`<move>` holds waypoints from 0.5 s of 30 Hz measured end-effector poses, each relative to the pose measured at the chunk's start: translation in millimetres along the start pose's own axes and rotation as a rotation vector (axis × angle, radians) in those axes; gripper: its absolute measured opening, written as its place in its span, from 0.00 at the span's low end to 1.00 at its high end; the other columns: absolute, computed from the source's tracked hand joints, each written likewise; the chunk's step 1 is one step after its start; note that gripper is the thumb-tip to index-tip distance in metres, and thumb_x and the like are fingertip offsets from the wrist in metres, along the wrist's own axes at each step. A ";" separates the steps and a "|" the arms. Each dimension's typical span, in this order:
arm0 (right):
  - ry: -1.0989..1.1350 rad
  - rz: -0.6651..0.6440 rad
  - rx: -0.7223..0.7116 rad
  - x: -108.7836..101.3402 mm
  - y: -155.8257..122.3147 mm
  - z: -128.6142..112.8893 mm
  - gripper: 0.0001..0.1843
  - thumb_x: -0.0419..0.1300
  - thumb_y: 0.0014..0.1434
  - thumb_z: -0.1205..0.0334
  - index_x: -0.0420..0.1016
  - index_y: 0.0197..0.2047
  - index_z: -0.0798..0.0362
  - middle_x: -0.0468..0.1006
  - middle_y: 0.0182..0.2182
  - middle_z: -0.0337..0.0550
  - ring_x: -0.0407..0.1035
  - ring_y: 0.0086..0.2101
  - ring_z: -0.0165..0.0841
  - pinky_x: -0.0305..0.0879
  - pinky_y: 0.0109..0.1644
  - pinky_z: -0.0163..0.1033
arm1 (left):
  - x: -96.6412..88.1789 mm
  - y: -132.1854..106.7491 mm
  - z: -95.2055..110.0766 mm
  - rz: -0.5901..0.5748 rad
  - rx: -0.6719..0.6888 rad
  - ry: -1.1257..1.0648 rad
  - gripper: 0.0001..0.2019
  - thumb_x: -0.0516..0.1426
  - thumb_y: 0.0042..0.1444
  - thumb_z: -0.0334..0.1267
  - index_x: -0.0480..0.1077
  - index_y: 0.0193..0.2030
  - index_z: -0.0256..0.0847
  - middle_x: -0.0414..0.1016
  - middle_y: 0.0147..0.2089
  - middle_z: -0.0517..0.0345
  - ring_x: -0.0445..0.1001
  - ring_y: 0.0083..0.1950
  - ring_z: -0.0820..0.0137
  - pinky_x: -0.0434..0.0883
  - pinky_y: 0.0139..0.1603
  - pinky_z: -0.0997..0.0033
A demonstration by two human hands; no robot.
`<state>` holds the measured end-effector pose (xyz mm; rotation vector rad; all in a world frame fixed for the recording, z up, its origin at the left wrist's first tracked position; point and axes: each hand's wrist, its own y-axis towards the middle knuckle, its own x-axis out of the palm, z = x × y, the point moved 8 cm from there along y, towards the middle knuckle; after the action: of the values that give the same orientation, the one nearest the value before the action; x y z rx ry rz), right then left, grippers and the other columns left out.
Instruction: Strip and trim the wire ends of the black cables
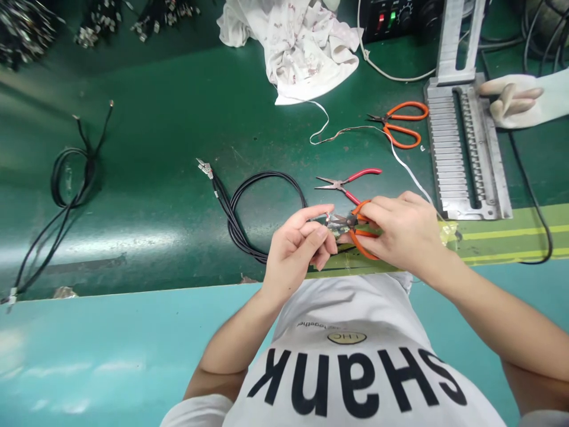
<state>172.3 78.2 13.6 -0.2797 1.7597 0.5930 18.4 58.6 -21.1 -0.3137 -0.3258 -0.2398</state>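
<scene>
Head view: left hand [296, 252] pinches terminal [329, 219]; right hand [402, 234] grips orange pliers [362, 234]; shirt [351, 373]: Shank.

My right hand [402, 234] wraps the orange-handled pliers [363, 235] near the middle of the frame, their dark steel head pointing left toward my left hand [296, 252]. The fingers of my left hand curl just beside the jaws, where a small silver metal piece [329, 219] glints, too small for me to tell exactly what it is. Just left of my hands lies a coiled black cable [267, 175], with silver terminals [205, 168] on its end reaching toward the upper left.
</scene>
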 end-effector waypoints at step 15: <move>-0.047 0.000 -0.029 -0.3 -2.0 -9.4 0.16 0.57 0.65 0.50 0.75 0.33 0.51 0.78 0.25 0.38 0.66 0.25 0.33 0.48 0.35 0.42 | -0.5 -4.4 3.2 -0.015 0.035 -0.020 0.16 0.58 0.66 0.37 0.70 0.60 0.42 0.76 0.30 0.58 0.64 0.21 0.80 0.59 0.23 0.78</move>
<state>165.5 71.5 15.0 -0.2843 1.7073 0.6212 15.8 55.7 -17.2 -0.2794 -0.3519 -0.2453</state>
